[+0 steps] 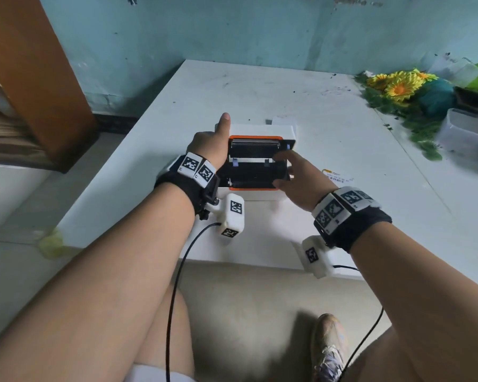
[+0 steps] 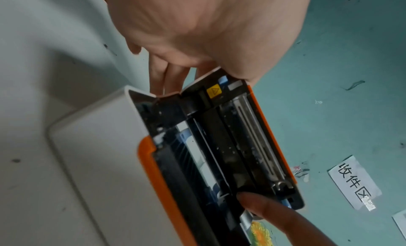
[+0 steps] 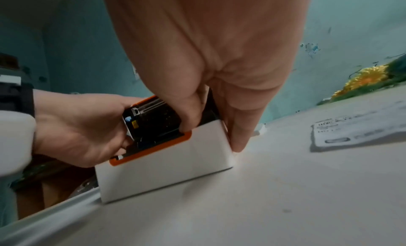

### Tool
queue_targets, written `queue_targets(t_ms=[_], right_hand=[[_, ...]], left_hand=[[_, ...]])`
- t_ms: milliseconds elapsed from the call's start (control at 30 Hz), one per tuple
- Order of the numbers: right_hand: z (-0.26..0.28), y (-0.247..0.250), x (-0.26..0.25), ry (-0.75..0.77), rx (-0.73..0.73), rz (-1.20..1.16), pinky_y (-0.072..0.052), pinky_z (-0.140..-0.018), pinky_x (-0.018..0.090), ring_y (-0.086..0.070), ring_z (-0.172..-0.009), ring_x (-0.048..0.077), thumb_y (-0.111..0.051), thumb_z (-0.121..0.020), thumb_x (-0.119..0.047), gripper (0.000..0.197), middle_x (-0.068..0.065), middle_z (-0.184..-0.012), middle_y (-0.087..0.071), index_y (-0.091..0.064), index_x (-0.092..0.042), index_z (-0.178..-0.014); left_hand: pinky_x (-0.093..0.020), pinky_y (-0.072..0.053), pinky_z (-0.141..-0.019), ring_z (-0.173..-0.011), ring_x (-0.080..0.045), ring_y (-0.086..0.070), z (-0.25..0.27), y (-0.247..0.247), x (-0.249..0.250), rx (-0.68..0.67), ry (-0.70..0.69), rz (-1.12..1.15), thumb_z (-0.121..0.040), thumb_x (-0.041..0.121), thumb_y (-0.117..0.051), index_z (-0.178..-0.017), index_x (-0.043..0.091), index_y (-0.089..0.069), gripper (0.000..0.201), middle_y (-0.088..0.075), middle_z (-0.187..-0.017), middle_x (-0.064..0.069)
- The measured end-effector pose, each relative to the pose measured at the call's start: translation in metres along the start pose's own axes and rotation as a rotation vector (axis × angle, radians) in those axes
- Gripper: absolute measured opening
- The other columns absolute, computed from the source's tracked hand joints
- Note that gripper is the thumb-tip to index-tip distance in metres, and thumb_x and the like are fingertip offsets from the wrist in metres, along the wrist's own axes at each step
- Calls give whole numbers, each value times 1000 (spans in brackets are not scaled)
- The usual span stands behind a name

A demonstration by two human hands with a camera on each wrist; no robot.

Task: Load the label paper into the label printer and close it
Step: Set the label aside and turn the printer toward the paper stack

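- Teal, scuffed wall (image 1: 232, 37) stands behind a white surface (image 1: 315, 111); the label printer (image 1: 255, 166) sits near that surface's front edge.
- Label printer: white body, orange rim, lid (image 1: 260, 130) raised at the back, black paper bay exposed.
- Left hand (image 1: 209, 146): against the printer's left side, thumb pointing up, fingers (image 2: 158, 76) reaching down behind the raised lid; it grips the lid's end.
- Right hand (image 1: 301, 177): at the printer's right side, thumb (image 3: 189, 111) over the orange rim into the bay, fingers (image 3: 239, 128) down the outer right wall. It grasps the printer body.
- Label paper: cannot be identified with certainty inside the bay; a white strip shows there in the left wrist view.
- Printed slip (image 1: 337, 176) lies flat just right of the printer.
- Artificial sunflowers (image 1: 398, 84) and a clear plastic box (image 1: 467, 133) lie well right of the printer.
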State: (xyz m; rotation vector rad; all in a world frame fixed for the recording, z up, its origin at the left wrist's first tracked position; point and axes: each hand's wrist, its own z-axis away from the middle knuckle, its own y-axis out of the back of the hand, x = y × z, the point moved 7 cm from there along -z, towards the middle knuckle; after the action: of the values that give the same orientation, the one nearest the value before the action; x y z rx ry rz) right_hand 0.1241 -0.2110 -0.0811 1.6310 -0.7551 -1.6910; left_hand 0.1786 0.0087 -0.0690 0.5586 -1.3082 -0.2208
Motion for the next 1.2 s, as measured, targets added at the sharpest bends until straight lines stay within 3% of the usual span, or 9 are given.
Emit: queue_targets(t_ms=[333, 467, 567, 667, 733, 800, 900, 1100, 1200], right_hand=[[1, -3, 1, -22, -29, 17, -47, -67, 30, -64, -90, 24, -59, -105, -17, 54, 2, -134, -67, -39, -34, -152], [7, -6, 0, -25, -65, 57, -44, -88, 30, -63, -118, 28, -50, -109, -12, 60, 4, -147, -62, -32, -32, -162], [12, -5, 2, -54, -95, 65, -41, -94, 28, -56, -138, 29, -43, -110, -11, 62, 5, -158, -54, -26, -30, -167], [14, -1, 7, -83, -86, 41, -42, -91, 29, -57, -136, 31, -41, -109, -10, 62, 10, -159, -52, -23, -24, -168], [12, 3, 14, -101, -49, 52, -43, -82, 30, -61, -117, 34, -43, -108, -13, 59, 16, -154, -51, -28, -24, -165], [12, 6, 21, -145, -31, 102, -45, -74, 33, -60, -97, 32, -45, -108, -21, 54, 20, -155, -41, -34, -26, -160], [19, 9, 32, -257, -48, 216, -46, -109, 54, -53, -127, 53, -45, -105, -37, 50, 25, -162, -27, -42, -28, -154], [37, 13, 27, -315, -61, 232, -27, -125, 64, -18, -156, 56, -61, -94, -61, 76, 26, -171, -17, -36, -25, -157], [40, 15, 31, -340, -34, 287, -24, -126, 59, -27, -153, 48, -61, -95, -61, 77, 23, -161, -33, -36, -21, -156]], left_hand=[[-36, -47, -95, -103, -33, -64, 11, -2, -6, -82, 138, 66, -93, 94, -27, -140, 19, -63, 95, -66, -121, -10], [-48, -50, -112, -101, -32, -67, 11, -7, -15, -186, 225, 156, -63, 114, -24, -117, 23, -62, 112, -71, -110, -7], [-67, -43, -120, -136, -56, -59, -27, -34, -43, -244, 253, 209, -25, 121, -39, -135, 25, -70, 149, -74, -138, -16], [-51, -60, -105, -119, -48, -73, -1, -40, -28, -263, 261, 267, -61, 106, -47, -139, 21, -68, 118, -76, -130, -19], [-28, -60, -70, -79, -24, -78, 38, -40, -4, -326, 264, 351, -93, 86, -47, -116, 22, -70, 72, -77, -103, -7], [-31, -52, -63, -75, -20, -68, 50, -51, 7, -375, 242, 438, -109, 67, -45, -95, 21, -59, 50, -69, -92, -7], [-33, -53, -65, -74, -21, -67, 68, -70, 22, -446, 247, 538, -114, 56, -42, -86, 19, -49, 47, -67, -84, -7], [-37, -63, -67, -93, -33, -70, 70, -101, 26, -607, 278, 690, -110, 58, -51, -138, 6, -56, 59, -65, -137, -24], [-33, -61, -58, -78, -30, -65, 75, -111, 28, -673, 250, 629, -108, 57, -54, -152, 2, -48, 71, -68, -116, -25]])
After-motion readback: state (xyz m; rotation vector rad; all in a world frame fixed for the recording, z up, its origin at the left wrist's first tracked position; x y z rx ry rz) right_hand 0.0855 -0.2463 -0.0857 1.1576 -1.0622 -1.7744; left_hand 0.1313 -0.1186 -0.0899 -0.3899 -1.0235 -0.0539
